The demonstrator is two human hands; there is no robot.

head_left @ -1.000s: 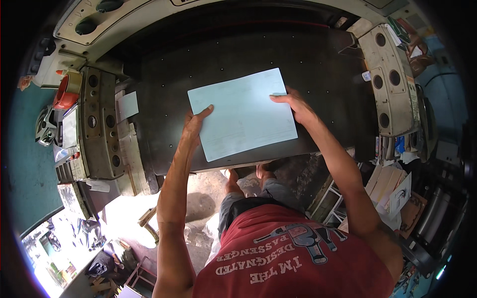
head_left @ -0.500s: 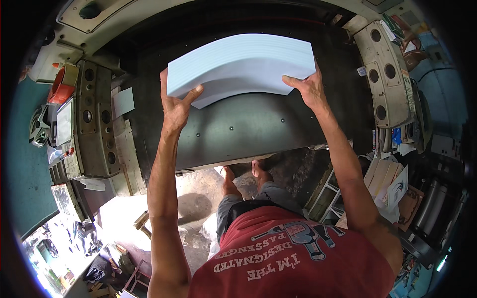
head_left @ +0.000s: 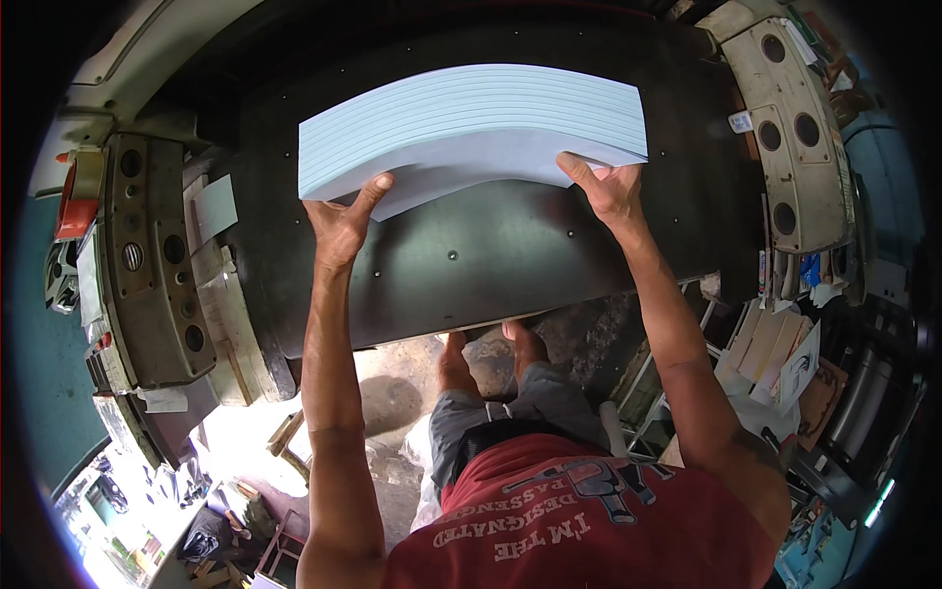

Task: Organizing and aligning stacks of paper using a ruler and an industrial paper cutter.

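Observation:
A thick stack of pale bluish-white paper [head_left: 471, 103] spans between my two hands and bows upward in the middle. Its layered edge faces up at the far side. My left hand [head_left: 339, 231] grips the left end, thumb pressed on the near face and fingers hidden underneath. At the right end, my right hand [head_left: 610, 193] holds on in the same way, thumb on top. Below the stack lies a dark, smooth machine table [head_left: 461, 257] dotted with small round studs or holes. Whether the stack touches it I cannot tell.
Beige metal housings with round holes flank the table, one at the left [head_left: 147, 265] and one at the right [head_left: 790, 137]. A small pale sheet [head_left: 216, 205] lies by the left edge. Boards and papers [head_left: 765, 344] are piled at the lower right.
My hands have moved a little farther apart and slightly nearer to me with the paper stack. Its edge now shows more distinct layers, and the whole view has shifted somewhat.

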